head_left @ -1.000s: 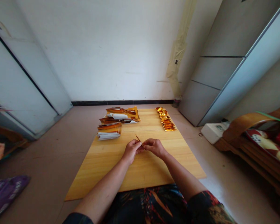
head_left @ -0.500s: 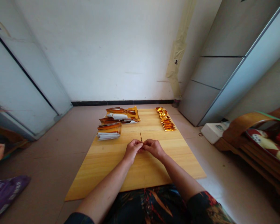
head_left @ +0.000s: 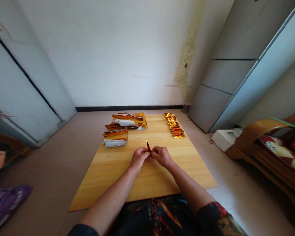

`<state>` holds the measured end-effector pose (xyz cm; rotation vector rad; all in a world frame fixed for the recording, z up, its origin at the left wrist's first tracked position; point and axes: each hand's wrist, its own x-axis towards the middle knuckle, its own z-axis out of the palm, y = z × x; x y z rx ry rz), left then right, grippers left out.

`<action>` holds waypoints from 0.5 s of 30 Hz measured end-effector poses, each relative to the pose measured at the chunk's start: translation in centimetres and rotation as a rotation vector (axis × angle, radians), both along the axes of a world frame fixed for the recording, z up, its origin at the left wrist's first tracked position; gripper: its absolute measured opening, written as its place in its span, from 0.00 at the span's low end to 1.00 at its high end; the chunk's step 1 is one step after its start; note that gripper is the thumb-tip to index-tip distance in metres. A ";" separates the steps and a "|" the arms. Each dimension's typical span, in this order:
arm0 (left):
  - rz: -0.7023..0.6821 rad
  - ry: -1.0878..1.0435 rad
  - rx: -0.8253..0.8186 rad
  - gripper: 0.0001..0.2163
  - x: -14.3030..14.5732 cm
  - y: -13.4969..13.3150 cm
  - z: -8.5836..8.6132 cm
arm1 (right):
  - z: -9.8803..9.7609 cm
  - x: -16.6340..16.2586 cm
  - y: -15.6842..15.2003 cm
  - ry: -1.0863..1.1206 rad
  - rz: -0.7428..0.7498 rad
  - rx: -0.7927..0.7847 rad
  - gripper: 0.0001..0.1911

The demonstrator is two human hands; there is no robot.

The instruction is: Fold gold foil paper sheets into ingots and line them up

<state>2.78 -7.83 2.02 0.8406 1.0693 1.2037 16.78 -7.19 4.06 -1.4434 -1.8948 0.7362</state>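
Between my two hands, over the middle of the wooden board (head_left: 127, 183), a small piece of shiny gold-brown foil (head_left: 148, 146) stands up as a narrow pointed shape. My left hand (head_left: 139, 158) pinches its left side with thumb and fingers. From the right, my right hand (head_left: 162, 156) pinches it too, fingertips close to those of the left. The foil's lower part is hidden by the fingers. At the far right of the board lies a row of folded gold foil pieces (head_left: 175, 126), overlapping one another.
Bundles of brown and white sheets (head_left: 115, 137) lie at the board's far left, with more gold-brown packs (head_left: 135, 120) behind them. A grey fridge (head_left: 226, 78) stands to the right, near a white box (head_left: 223, 139) and a wooden seat (head_left: 255, 147). A purple bag (head_left: 11, 203) lies on the left floor.
The foil between my fingers has turned or spread, from a thin edge-on strip to a wider pointed shape. Both hands stay almost in place.
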 end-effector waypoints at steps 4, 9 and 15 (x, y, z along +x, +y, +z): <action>0.022 -0.007 -0.028 0.08 0.1 0.0 0.1 | -0.4 -0.2 0.1 0.023 -0.036 -0.039 0.07; 0.065 0.092 -0.029 0.07 0.4 0.2 0.0 | -1.3 -0.2 0.4 0.035 -0.065 -0.059 0.07; 0.074 0.247 -0.024 0.07 0.6 0.0 0.2 | -1.7 -0.1 0.5 0.059 -0.080 -0.095 0.06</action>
